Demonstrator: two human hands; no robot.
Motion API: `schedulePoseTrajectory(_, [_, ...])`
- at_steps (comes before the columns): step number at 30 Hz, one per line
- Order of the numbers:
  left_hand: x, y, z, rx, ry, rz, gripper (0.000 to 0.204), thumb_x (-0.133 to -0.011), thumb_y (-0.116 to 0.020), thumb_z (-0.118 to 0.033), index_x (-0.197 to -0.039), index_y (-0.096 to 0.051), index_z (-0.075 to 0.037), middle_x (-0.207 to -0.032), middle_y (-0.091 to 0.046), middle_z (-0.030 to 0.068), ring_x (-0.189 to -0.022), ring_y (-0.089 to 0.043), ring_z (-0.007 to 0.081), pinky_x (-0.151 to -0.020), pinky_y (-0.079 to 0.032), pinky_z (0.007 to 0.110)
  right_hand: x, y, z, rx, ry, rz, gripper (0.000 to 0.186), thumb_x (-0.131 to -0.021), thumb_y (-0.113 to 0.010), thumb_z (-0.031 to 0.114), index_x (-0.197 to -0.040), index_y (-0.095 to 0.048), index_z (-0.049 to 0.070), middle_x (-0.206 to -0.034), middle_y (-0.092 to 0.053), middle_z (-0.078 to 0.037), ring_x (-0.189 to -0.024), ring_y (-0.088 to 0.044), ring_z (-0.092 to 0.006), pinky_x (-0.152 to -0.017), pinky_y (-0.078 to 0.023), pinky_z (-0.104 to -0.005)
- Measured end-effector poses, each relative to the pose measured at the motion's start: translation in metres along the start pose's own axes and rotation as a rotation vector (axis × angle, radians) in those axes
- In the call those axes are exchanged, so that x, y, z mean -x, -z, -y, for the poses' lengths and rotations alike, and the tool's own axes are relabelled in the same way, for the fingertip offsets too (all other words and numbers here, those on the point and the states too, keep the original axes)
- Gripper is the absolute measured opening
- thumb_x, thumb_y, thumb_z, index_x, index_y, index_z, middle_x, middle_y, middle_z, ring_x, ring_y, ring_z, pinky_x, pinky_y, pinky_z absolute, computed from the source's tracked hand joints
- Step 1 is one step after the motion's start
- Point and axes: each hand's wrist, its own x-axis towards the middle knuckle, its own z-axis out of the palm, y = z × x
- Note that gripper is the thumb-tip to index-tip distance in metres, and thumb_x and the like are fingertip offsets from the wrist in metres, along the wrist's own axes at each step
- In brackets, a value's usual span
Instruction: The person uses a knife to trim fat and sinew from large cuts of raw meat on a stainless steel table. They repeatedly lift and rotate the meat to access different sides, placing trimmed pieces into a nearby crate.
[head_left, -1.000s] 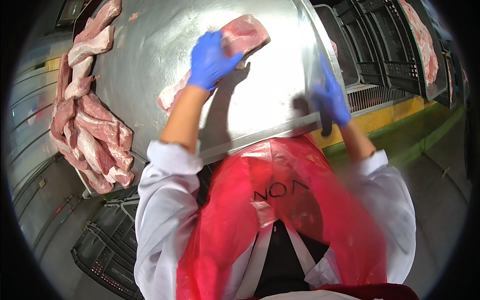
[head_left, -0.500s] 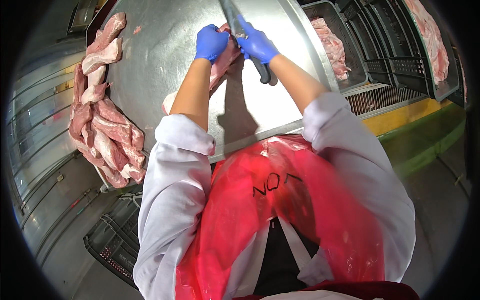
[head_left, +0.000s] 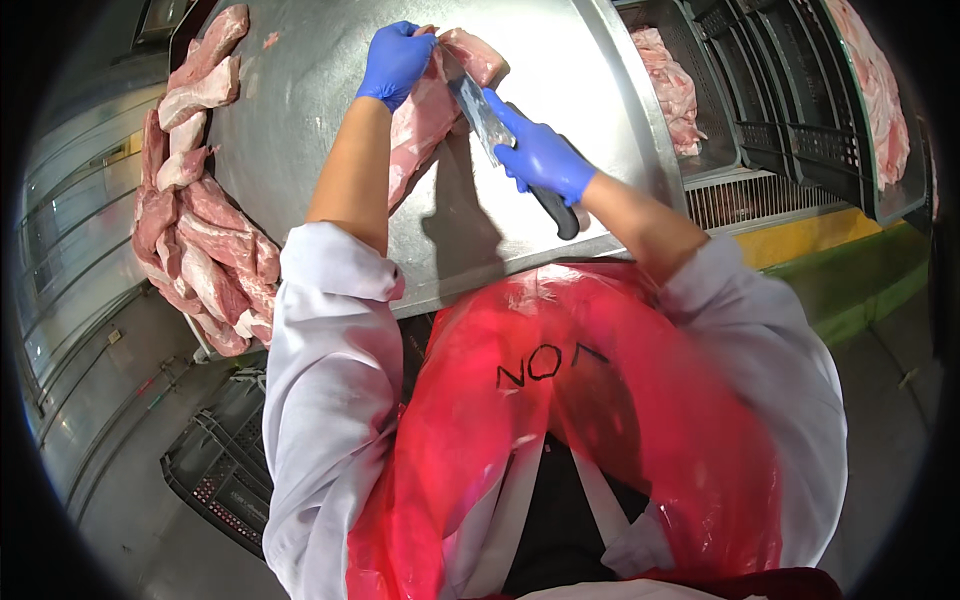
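Observation:
My left hand [head_left: 395, 66], in a blue glove, is closed on the upper end of a long piece of raw meat [head_left: 424, 122] that lies on the metal table. In my blue-gloved right hand [head_left: 545, 160] is a knife [head_left: 480, 113] with a black handle. Its blade slants up and left, and the tip lies against the meat beside my left fingers. Past the blade, a paler end of meat [head_left: 474, 56] sticks out to the right; whether it is cut free I cannot tell.
Along the left edge of the metal table [head_left: 300, 110] lies a pile of long meat pieces [head_left: 215, 255]. Right of the table, a dark crate [head_left: 715, 135] holds pale trimmings [head_left: 668, 90]. More black crates [head_left: 780, 90] stand beyond it. Another black crate [head_left: 215, 470] sits on the floor, lower left.
The knife and my right hand have come down and right, the blade now along the meat's side. My left hand has shifted up and left. The meat's paler end has come into view.

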Motion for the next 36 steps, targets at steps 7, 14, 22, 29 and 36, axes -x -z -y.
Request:
schedulePoseTrajectory(7, [-0.02,0.013,0.003,0.154,-0.032,0.096,0.024,-0.089,-0.065,-0.013,-0.104,-0.069,0.004,-0.081,-0.064,0.0028,-0.068,-0.057,0.0089,-0.063,-0.046,0.023,-0.065,-0.003,0.018,-0.086,-0.038,-0.01,0.08,-0.095,-0.052,0.008,-0.163,-0.015,0.029,-0.081,-0.064,-0.011,-0.063,-0.062,-0.0183,-0.065,-0.056,-0.0349])
schedulePoseTrajectory(14, [-0.018,0.023,-0.011,0.132,-0.063,0.195,0.019,-0.089,-0.065,-0.014,-0.101,-0.064,0.001,-0.084,-0.062,0.0058,-0.069,-0.056,0.0115,-0.06,-0.044,0.026,-0.098,-0.009,0.011,-0.048,-0.057,0.009,0.078,-0.096,-0.053,0.014,-0.163,-0.015,0.028,-0.081,-0.063,-0.01,-0.063,-0.063,-0.0159,-0.065,-0.057,-0.0342])
schedulePoseTrajectory(22, [-0.005,0.038,-0.021,0.294,-0.092,0.181,0.004,-0.083,-0.061,-0.007,-0.082,-0.063,-0.003,-0.071,-0.059,0.0038,-0.06,-0.054,0.0133,-0.054,-0.041,0.028,-0.062,-0.031,-0.012,0.056,-0.004,0.064,0.077,-0.096,-0.049,0.014,-0.162,-0.015,0.03,-0.092,-0.065,-0.015,-0.059,-0.063,-0.019,-0.062,-0.057,-0.0355])
schedulePoseTrajectory(29, [0.002,0.062,-0.024,0.457,-0.109,0.116,0.005,-0.086,-0.061,-0.007,-0.089,-0.064,-0.004,-0.073,-0.061,0.0036,-0.06,-0.054,0.0112,-0.054,-0.041,0.026,-0.019,-0.045,-0.011,0.165,0.141,0.158,0.072,-0.099,-0.043,0.026,-0.163,-0.01,0.025,-0.094,-0.068,-0.019,-0.069,-0.067,-0.0246,-0.07,-0.057,-0.0389])
schedulePoseTrajectory(36, [0.015,0.088,-0.025,0.436,-0.138,0.126,0.005,-0.089,-0.061,-0.007,-0.093,-0.062,-0.004,-0.077,-0.061,0.0033,-0.063,-0.054,0.01,-0.056,-0.042,0.023,-0.063,-0.057,-0.002,0.278,0.008,0.214,0.07,-0.1,-0.039,0.035,-0.163,-0.009,0.025,-0.09,-0.069,-0.015,-0.072,-0.068,-0.0295,-0.076,-0.057,-0.0409])
